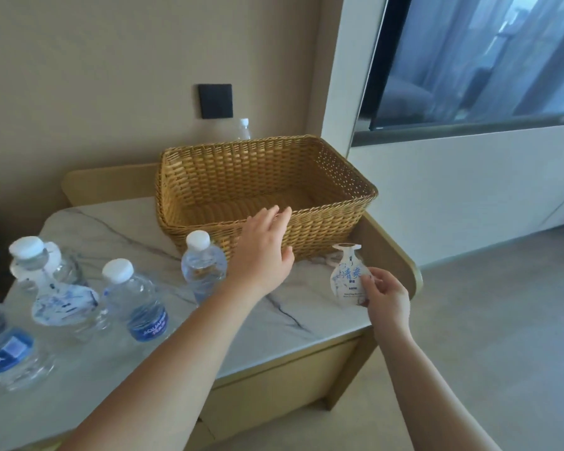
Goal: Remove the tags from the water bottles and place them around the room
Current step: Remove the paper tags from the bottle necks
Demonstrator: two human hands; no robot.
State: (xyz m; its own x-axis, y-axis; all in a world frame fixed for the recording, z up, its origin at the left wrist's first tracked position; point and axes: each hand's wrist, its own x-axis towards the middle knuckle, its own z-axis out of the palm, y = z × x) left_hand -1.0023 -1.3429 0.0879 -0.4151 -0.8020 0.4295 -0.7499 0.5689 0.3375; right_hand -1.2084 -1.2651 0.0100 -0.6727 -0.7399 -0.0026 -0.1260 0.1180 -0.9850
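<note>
L hand (pixel 263 247): frame centre, fingers straight & spread, holds nothing, at near wall of wicker basket (pixel 336 222).
R hand (pixel 386 296): lower right, thumb + fingers pinch loose tag (pixel 349 276) over table (pixel 293 307) edge.
Bottles: untagged bottle (pixel 202 271) centre; tagged bottle (pixel 35 265) far left w/ tag on neck; more bottles lower left.

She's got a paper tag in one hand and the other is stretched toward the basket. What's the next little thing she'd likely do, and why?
Probably set the tag down, on the table or in the basket. The right hand pinches it, already off any bottle, while the open left hand reaches at the basket's near rim. The tagged bottle at left still needs both hands.
</note>
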